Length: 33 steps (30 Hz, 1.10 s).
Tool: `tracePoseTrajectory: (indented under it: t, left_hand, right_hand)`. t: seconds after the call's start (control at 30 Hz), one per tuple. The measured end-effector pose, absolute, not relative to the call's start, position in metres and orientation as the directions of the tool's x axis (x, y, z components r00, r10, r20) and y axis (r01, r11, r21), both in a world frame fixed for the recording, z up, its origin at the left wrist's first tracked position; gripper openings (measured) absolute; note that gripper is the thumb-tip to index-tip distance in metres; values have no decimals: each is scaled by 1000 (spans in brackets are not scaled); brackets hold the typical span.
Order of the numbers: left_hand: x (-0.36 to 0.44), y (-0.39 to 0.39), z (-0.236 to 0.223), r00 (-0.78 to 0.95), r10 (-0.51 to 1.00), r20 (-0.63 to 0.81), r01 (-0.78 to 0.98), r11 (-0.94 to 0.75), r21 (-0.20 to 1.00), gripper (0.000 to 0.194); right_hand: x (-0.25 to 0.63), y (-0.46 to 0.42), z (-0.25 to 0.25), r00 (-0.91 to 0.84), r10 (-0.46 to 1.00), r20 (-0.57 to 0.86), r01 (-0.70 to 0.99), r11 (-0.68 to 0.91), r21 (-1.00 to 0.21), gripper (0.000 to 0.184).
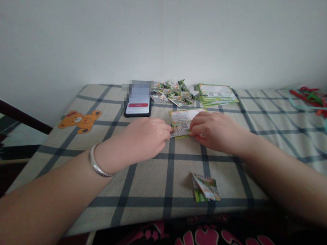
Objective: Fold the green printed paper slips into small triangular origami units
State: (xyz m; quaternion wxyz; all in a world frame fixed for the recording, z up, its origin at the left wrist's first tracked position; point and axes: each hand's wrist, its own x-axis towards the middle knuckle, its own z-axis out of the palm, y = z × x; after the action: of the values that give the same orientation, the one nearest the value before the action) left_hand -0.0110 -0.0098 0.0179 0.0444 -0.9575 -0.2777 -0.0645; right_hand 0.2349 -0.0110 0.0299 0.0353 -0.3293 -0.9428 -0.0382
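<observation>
Fingers of left hand and right hand closed on a card, QR code visible, small print illegible

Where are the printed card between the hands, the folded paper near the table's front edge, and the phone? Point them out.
Printed card (180, 123): head view, on its exposed printed face.
Folded paper (207, 188): head view, on its folded middle.
Phone (138, 99): head view, on its lit screen.

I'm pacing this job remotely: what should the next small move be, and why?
Probably fold the printed card: it looks mostly flat, with the left hand at its left edge and right hand at its right, and folded pieces lie beyond it.
</observation>
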Motion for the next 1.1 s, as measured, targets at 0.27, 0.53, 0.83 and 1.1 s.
tracePoseTrajectory:
  t: [0.27, 0.53, 0.83, 1.1]
  left_hand:
    - [-6, -14, 15, 773, 605, 191, 619, -785, -15, 19]
    - [-3, -10, 7, 761, 605, 237, 627, -778, -28, 10]
    - [4, -8, 1, 704, 651, 283, 662, -746, 68, 15]
    - [4, -7, 0, 697, 650, 301, 652, -750, 111, 15]
  right_hand:
    - [226, -12, 25, -684, 713, 153, 728, 682, 74, 20]
    - [218, -11, 10, -675, 694, 250, 730, 677, 94, 22]
    - [214, -14, 11, -634, 738, 232, 769, 633, 86, 23]
    - [207, -18, 14, -602, 769, 216, 798, 588, 133, 22]
